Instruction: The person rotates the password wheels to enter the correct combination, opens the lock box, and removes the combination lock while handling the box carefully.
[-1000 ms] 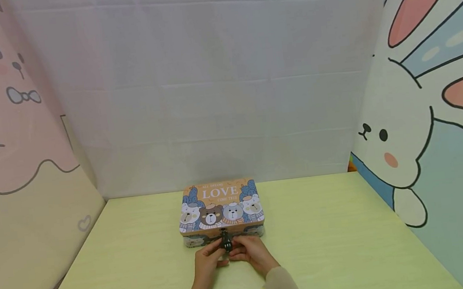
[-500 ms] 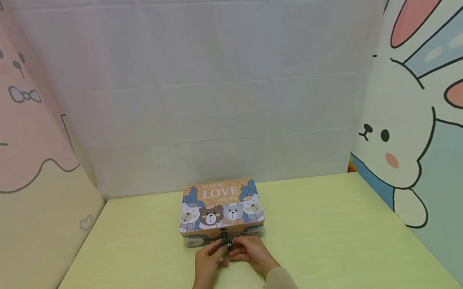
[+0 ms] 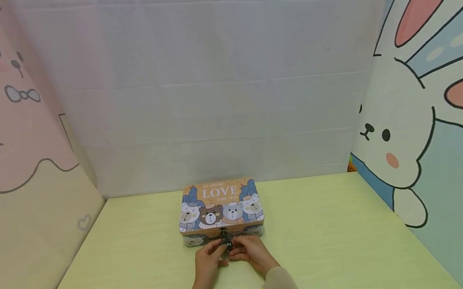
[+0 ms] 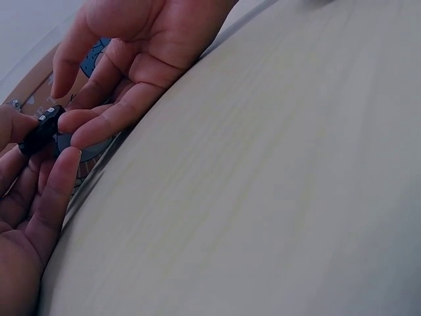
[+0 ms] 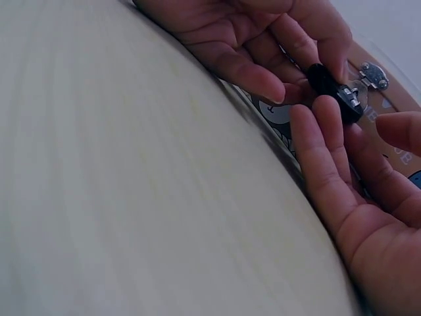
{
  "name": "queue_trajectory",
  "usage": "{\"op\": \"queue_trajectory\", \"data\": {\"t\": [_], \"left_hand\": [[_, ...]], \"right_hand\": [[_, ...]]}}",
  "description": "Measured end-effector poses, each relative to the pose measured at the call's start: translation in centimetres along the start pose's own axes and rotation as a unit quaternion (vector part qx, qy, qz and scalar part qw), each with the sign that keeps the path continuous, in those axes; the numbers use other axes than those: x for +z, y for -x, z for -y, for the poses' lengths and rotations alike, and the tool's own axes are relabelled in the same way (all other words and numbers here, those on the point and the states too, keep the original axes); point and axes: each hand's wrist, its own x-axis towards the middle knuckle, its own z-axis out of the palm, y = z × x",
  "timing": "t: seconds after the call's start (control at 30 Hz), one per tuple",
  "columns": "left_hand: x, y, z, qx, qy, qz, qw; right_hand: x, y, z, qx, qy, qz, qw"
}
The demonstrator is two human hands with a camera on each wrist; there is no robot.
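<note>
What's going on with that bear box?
Someone is fiddling with a little black lock at the front of the box. The left hand pinches the lock, and the right hand is right beside it with its thumb held away. The box sits closed on the table. I can't tell from here if the lock is fastened.

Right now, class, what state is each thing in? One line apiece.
Box: lid down, resting on the table.
Metal latch: on the box's front; fastened or not, unclear.
Black lock: in front of the box; shackle state unclear.
Left hand: pinching the black lock.
Right hand: beside the black lock, thumb off it.
</note>
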Motion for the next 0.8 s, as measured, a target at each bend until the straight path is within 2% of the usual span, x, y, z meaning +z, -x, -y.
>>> {"op": "queue_trajectory", "data": {"t": [0.37,0.63,0.8], "left_hand": [[0.02,0.07,-0.22,-0.006,0.01,-0.008,0.9999],[0.03,0.14,-0.53,-0.002,0.034,0.006,0.9994],[0.0,0.18,-0.4,-0.001,0.028,0.006,0.9996]], "right_hand": [[0.07,0.01,0.08,-0.002,0.002,0.004,1.0],[0.06,-0.12,0.12,-0.004,0.005,0.004,1.0],[-0.02,-0.06,0.01,-0.006,0.01,0.009,0.9999]]}}
